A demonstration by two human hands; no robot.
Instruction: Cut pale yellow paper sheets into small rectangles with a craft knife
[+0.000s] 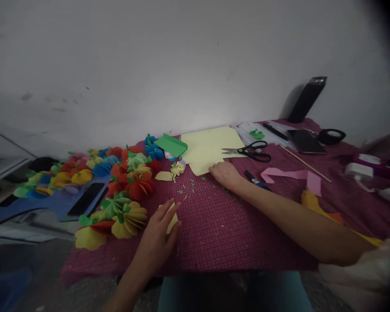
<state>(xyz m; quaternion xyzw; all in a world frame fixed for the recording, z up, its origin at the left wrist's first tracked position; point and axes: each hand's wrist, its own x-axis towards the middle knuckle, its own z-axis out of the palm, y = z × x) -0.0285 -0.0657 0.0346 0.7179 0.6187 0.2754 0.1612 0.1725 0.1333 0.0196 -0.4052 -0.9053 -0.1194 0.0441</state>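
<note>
My left hand (160,232) rests low over the table with its fingers apart, on a small pale yellow paper piece (173,223) that it partly covers. Farther forward, my right hand (225,174) lies palm down, its slightly bent fingertips at the lower right edge of a cut pale yellow sheet (199,166). This sheet overlaps a larger yellow sheet (211,141) near the wall. Black-handled scissors (247,151) lie on the paper's right side, blades pointing left. Green and yellow scraps are scattered between the hands, beside a small heap of yellow shreds (177,170).
Many-coloured paper pumpkins (139,184) crowd the left side. Green paper (170,145) lies behind the shreds. On the right are a pink strip (286,174), a wooden stick (307,164), black tape (331,136), a dark phone-like slab (306,141) and a tall black bottle (307,100).
</note>
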